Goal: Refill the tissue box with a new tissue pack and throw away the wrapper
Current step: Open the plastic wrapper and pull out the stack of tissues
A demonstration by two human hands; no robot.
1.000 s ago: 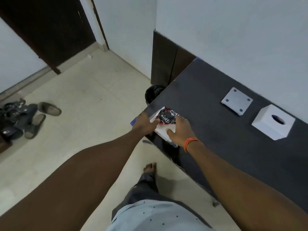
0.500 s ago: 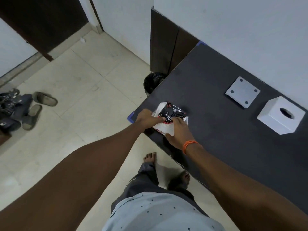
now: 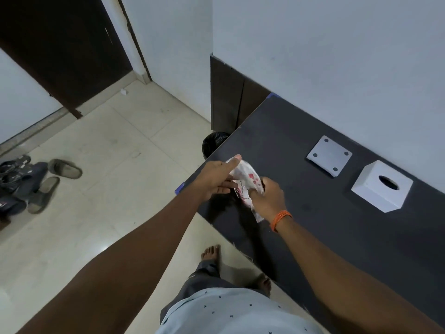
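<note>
Single head-worn view, steeply downward over both forearms, onto dark table point(image 3: 313, 225) and floor point(image 3: 108, 189)

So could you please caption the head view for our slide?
Both hands grip the tissue pack at the table edge.

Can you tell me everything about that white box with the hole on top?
The tissue box is a white cube-like cover, smooth and hard-looking, maybe plastic. Its top has one dark oval slot, and no tissue sticks out of it. It stands upright on the dark table, near the wall, just right of a flat grey square plate with four dots. Neither hand touches it; both are busy farther left.
</note>
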